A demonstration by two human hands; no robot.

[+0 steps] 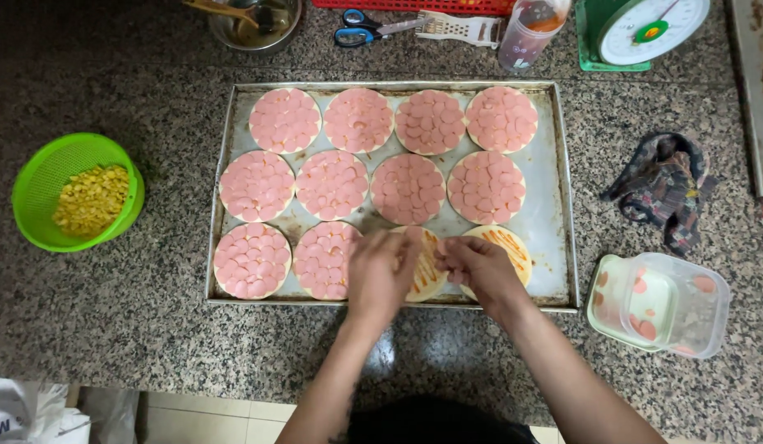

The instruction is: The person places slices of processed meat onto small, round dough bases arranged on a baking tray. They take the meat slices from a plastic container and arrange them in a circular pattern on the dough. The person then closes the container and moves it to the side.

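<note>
Both the left hand and the right hand pinch sausage slices over the sauced dough round in the tray's bottom row; overlapping slices evenly outward would likely match its neighbours.

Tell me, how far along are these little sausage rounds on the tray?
Ten rounds on the metal tray already look fully covered with pink sausage slices. The left hand and right hand are over the eleventh round, which shows only sauce. The last round, bottom right, is also sauced but bare. Few slices remain in the plastic container.
</note>
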